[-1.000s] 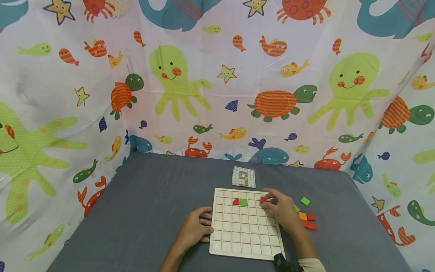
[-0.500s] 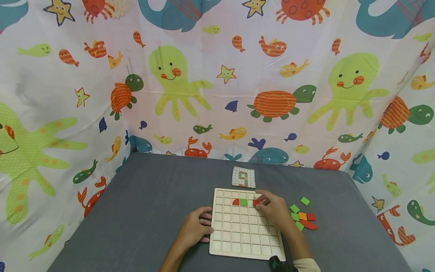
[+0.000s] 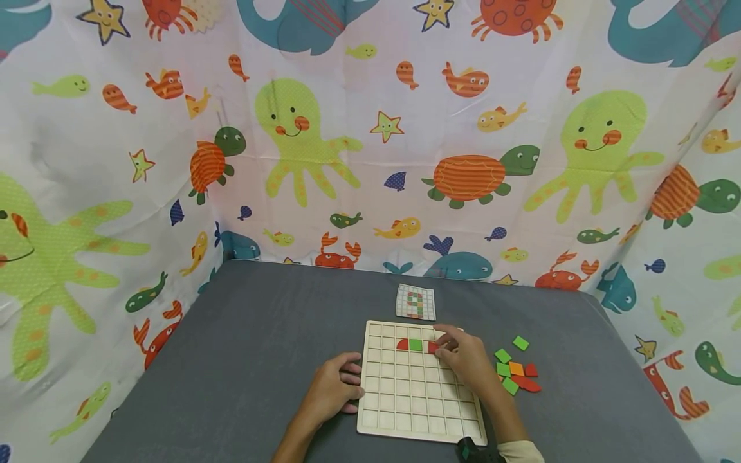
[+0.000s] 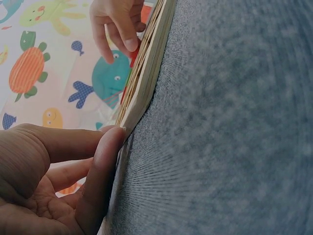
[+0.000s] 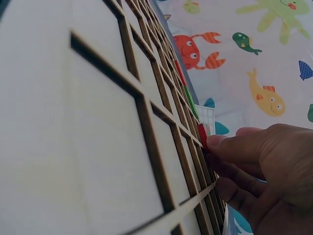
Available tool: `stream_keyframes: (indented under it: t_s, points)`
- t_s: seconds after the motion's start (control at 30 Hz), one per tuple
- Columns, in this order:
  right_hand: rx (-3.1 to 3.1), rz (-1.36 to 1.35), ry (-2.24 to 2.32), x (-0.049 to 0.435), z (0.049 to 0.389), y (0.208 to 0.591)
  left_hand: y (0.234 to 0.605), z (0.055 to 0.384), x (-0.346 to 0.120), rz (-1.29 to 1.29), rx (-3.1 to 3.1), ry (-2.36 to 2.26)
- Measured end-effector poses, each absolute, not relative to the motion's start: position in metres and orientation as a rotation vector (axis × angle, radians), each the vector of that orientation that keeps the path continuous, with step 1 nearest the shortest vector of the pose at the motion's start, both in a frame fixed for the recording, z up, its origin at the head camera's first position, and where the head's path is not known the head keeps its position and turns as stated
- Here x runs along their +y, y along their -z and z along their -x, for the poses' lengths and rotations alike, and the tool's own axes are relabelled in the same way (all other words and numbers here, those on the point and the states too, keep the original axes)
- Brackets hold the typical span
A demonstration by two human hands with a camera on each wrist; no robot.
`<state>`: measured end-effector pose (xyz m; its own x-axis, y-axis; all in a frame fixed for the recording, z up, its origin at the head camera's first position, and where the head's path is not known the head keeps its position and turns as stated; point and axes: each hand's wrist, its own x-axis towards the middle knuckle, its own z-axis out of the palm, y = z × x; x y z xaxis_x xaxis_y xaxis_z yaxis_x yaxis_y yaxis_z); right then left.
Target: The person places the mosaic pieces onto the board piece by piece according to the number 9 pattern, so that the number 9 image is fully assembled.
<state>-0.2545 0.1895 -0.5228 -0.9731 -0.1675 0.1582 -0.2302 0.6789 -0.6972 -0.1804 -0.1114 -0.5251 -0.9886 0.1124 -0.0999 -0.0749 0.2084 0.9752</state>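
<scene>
Right hand (image 3: pixel 467 355), moved leftward, pinches the red piece (image 3: pixel 432 347); only head view shows loose green tiles (image 3: pixel 503 370).

Head view bright, soft, fairly even; white sea-animal-print fabric curtain (image 3: pixel 359 167) v. pale, pinkish mid-back; dark-grey cloth worktop (image 3: pixel 278 334) much dimmer; small white grid-printed card (image 3: pixel 429 308) too soft for fine detail; L wrist cam: worktop blurred, streaky near R edge; R wrist cam: pale wooden grid board (image 5: pixel 102 147) out of focus up close, R hand's fingers (image 5: pixel 235 177) shaded.
</scene>
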Motion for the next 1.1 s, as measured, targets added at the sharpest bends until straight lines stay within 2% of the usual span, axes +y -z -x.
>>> stream_keyframes:
  t_s: [1.1]
  points:
    - [-2.731,-0.38,-1.229,0.1878,0.2535,0.5231,0.5248,0.1804,-0.1113,-0.044,2.305,-1.905]
